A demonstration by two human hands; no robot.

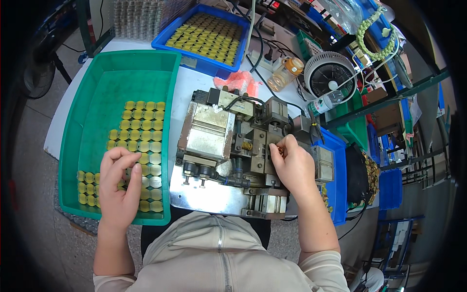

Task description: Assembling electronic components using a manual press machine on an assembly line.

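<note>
My left hand (119, 182) is over the green tray (112, 61), thumb and forefinger nearly meeting in a pinch. Whatever may be between those fingertips is too small to make out. Under and around it, rows of small yellow wavy-edged pieces (144, 124) lie on the tray's floor. At the right side of a metal bench machine (209, 129) with clamp blocks, a spring and air fittings, my right hand (293, 165) is closed in a pinch. A small copper-coloured part (280, 151) shows between its thumb and forefinger, right beside the machine's middle block.
Behind the green tray stands a blue tray (189, 61) full of yellow pieces. A pink cloth (238, 82), an amber-lidded jar (284, 74), a water bottle (323, 103) and a fan (331, 73) sit beyond the machine. Another blue bin (339, 175) is at the right.
</note>
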